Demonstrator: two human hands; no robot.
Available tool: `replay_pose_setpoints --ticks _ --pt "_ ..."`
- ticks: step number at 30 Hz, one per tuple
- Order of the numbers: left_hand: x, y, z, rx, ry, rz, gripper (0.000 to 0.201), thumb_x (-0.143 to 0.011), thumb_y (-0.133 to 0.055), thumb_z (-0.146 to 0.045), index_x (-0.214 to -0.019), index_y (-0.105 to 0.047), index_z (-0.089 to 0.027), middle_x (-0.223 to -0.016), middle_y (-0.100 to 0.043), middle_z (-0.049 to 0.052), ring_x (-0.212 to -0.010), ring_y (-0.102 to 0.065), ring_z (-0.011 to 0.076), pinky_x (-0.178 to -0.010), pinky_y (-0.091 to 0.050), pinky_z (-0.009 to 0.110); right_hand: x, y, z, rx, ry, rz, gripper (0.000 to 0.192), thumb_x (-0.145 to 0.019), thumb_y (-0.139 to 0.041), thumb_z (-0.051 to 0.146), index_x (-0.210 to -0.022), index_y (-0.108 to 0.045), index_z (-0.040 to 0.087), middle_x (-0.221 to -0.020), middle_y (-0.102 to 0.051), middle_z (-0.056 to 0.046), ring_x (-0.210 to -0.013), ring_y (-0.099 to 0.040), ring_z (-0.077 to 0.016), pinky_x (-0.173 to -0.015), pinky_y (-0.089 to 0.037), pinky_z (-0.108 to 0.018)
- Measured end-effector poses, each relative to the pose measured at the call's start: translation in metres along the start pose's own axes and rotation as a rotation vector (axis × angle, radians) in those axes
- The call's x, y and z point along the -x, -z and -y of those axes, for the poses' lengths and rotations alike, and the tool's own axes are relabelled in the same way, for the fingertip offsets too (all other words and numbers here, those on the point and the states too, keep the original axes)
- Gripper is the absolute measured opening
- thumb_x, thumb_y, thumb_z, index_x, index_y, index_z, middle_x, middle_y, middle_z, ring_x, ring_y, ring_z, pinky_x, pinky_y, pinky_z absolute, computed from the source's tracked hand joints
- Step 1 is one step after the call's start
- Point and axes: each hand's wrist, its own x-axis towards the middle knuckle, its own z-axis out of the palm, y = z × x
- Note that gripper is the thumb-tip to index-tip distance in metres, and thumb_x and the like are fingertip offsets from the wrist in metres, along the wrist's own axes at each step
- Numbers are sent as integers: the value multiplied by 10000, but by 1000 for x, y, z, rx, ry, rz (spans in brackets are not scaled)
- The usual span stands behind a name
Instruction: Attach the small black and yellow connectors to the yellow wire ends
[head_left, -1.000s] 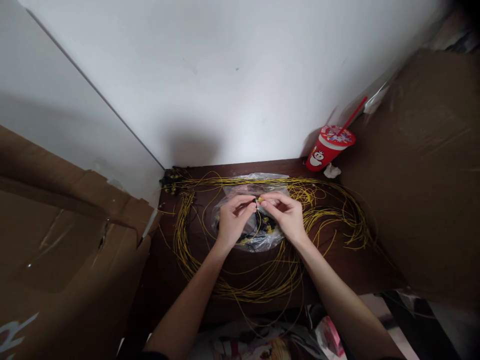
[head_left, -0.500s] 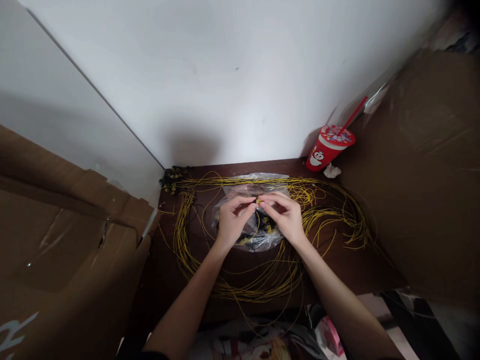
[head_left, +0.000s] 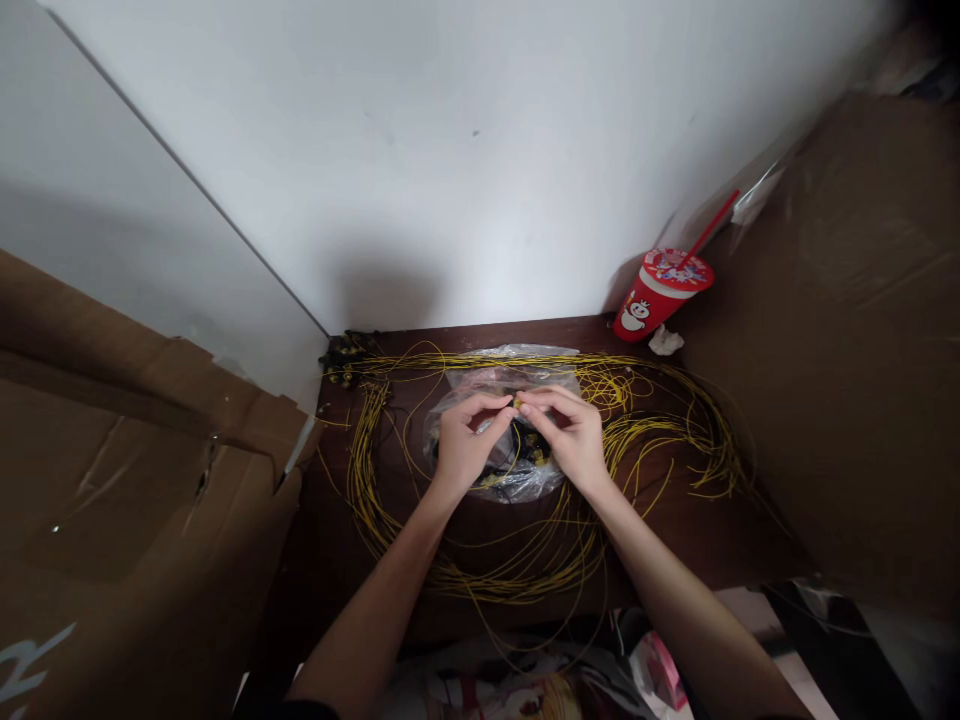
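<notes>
My left hand (head_left: 463, 443) and my right hand (head_left: 570, 432) meet fingertip to fingertip over a clear plastic bag (head_left: 501, 374) of small black and yellow parts. Between the fingertips both hands pinch one small yellow connector (head_left: 517, 403) on a thin yellow cable end. The bag lies in the middle of a dark wooden table (head_left: 705, 540). Loops of thin yellow cable (head_left: 525, 575) circle the bag and spread across the tabletop. What the fingers do to the connector is too small to tell.
A red drink cup with a straw (head_left: 660, 292) stands at the table's back right, a crumpled white scrap (head_left: 664, 342) beside it. Cardboard sheets (head_left: 142, 520) flank the table on the left and right (head_left: 847, 330). A bunch of black connectors (head_left: 341, 360) sits at the back left corner.
The hands stay pinched together over the bag, with only slight finger shifts. Nothing else has moved.
</notes>
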Motion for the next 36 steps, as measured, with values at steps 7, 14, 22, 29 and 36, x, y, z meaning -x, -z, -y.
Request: replay_pose_setpoints --ticks 7,14,22,29,36 --pt "0 -2 -2 7 -36 -31 82 -696 -718 -239 -757 -726 -186 -782 -738 36 -739 -687 165 -722 -563 298 2 -4 -1 -32 -77 -51 104 -796 -668 248 -877 -733 239 -856 -715 -33 -781 -646 -173 -732 -514 -334" --pt "1 -3 -1 4 -50 -27 77 -714 -701 -213 -781 -712 -176 -801 -736 43 -754 -688 159 -731 -559 291 2 -6 2 -40 -69 -71 93 -787 -681 245 -864 -731 232 -848 -710 -37 -789 -639 -171 -746 -504 -335" --pt "2 -1 5 -8 -59 13 99 -728 -693 -240 -793 -719 -171 -826 -738 57 -776 -689 170 -756 -554 302 2 -6 2 -35 -61 -75 68 -796 -668 253 -821 -730 238 -819 -696 -28 -771 -627 -171 -727 -500 -336" --pt "2 -1 3 -16 -66 -3 71 -724 -692 -209 -778 -728 -181 -822 -745 57 -760 -693 173 -745 -555 305 3 -9 2 -55 -48 -59 102 -813 -648 248 -726 -695 223 -750 -651 -14 -774 -627 -174 -743 -490 -337" --pt "2 0 2 -12 -89 1 32 -713 -705 -191 -735 -724 -177 -781 -734 48 -739 -681 165 -728 -541 288 3 -10 2 -68 -40 -11 132 -828 -630 282 -729 -678 210 -776 -636 -20 -771 -604 -167 -751 -482 -333"
